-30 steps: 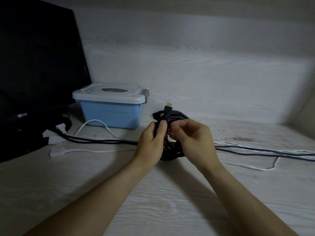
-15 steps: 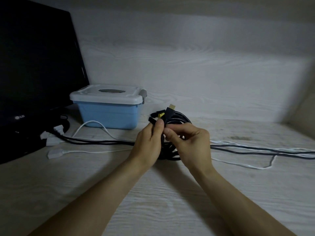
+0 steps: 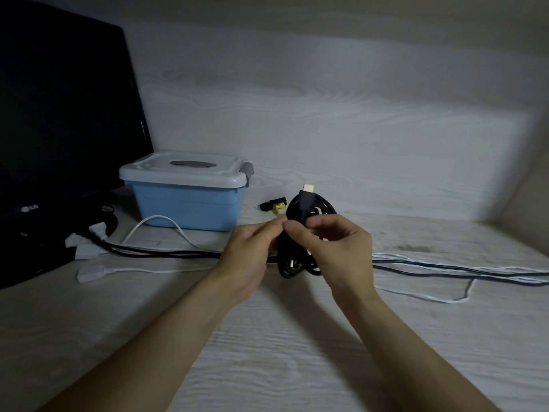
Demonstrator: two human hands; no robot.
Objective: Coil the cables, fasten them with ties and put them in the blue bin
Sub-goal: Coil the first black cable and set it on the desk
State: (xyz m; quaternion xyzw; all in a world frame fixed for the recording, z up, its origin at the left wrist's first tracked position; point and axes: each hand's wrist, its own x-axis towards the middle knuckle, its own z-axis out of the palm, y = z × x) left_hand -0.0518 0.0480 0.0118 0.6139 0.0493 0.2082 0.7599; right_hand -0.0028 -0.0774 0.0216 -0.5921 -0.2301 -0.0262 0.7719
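Note:
A coiled black cable [image 3: 309, 209] stands upright above the desk between my hands, its gold-tipped plug [image 3: 308, 188] sticking up. My right hand [image 3: 335, 251] grips the coil's right side. My left hand [image 3: 252, 251] pinches a small light tie end against the coil, thumb and forefinger meeting my right fingertips. A black and yellow tie piece [image 3: 274, 206] lies just behind, to the left. The blue bin [image 3: 185, 206] sits at the back left with its white lid [image 3: 184, 171] shut.
A black monitor [image 3: 65, 129] fills the left side. Loose black cables [image 3: 166, 252] and white cables [image 3: 154, 221] with white plugs [image 3: 89, 249] run across the desk from the monitor base to the right edge [image 3: 475, 272]. A wooden wall stands behind.
The coil has turned more edge-on and upright. My left hand shifted from gripping the coil to pinching a small tie end at its left side. The yellow tie piece now shows behind.

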